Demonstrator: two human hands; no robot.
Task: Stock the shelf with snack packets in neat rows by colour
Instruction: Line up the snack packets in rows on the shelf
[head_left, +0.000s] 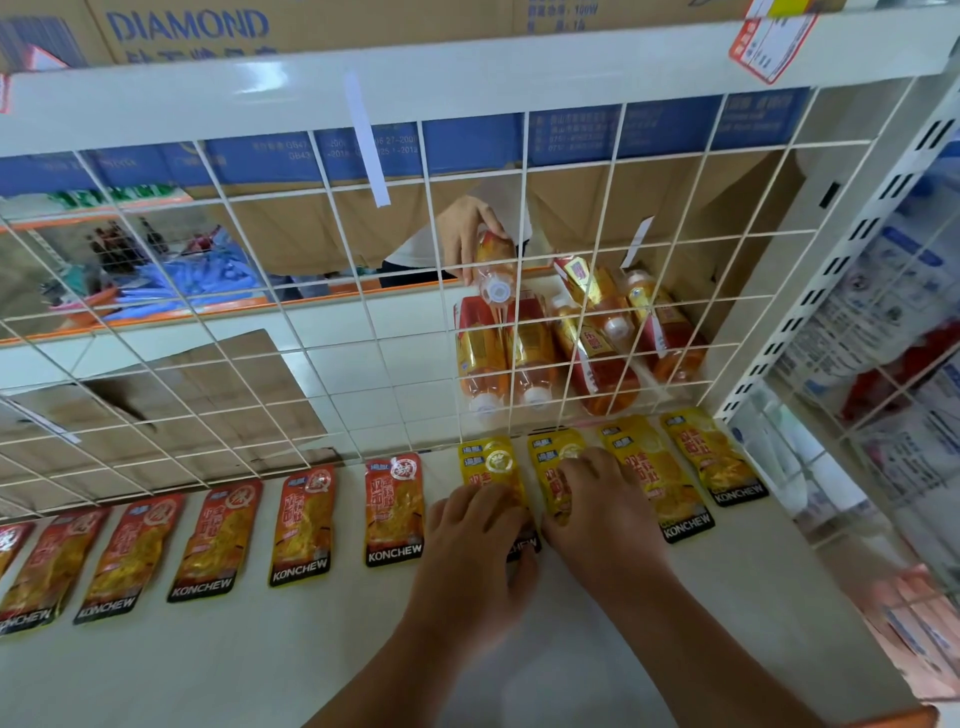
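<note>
Both hands lie palm-down with fingers spread and fairly straight: the left hand (475, 525) presses on the first yellow packet (491, 462), the right hand (597, 499) on the second yellow packet (553, 457) just beside it. Two more yellow packets (644, 467) lie to their right and a row of red packets (393, 506) runs off to the left, all flat on the white shelf (260, 665) along the foot of the wire grid (311, 312). Behind the grid lie orange bottles (524, 353) — another person's hand (460, 234) grips one.

A shop: white wire-backed shelf (208, 649) with branded snack packets (393, 509), bottled drinks (530, 353), stock cartons (311, 26).
</note>
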